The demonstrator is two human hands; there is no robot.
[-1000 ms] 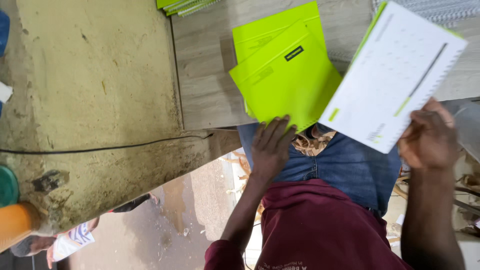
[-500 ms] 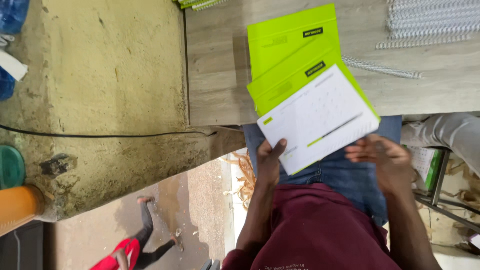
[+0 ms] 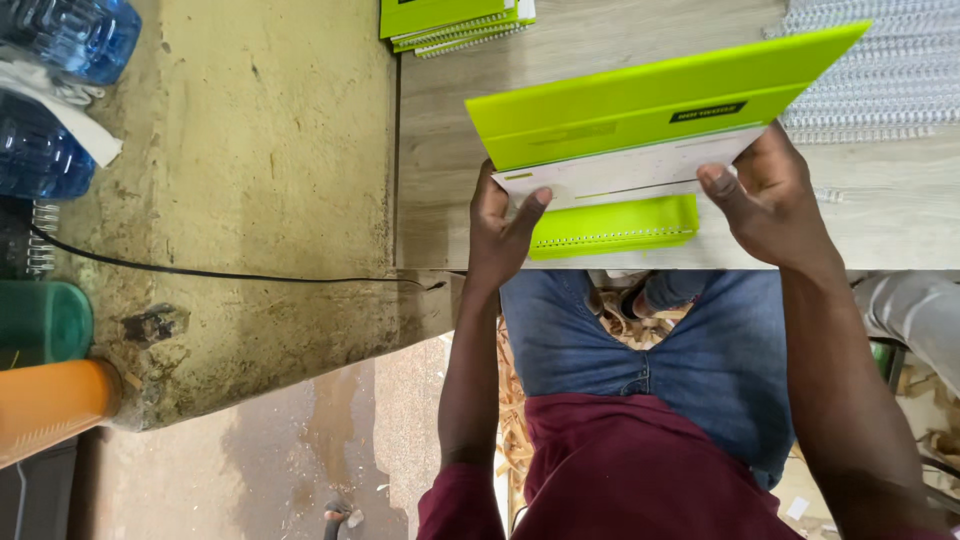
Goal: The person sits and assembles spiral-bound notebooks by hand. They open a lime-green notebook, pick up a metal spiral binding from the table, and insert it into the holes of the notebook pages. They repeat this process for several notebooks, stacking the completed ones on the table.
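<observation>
wood-grain table (image 3: 450,120) | both hands (image 3: 505,225) pinch flat glossy lime covers (image 3: 640,110) | wire coils (image 3: 880,80)

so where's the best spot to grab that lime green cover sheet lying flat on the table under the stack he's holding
Probably its near long edge, coming from the person's side. The flat lime green cover lies on the wooden table with its punched edge close to the table's lip, so fingers could likely slide it off the lip and pinch it. Its far part sits hidden under the raised stack that the left hand and right hand hold.
</observation>
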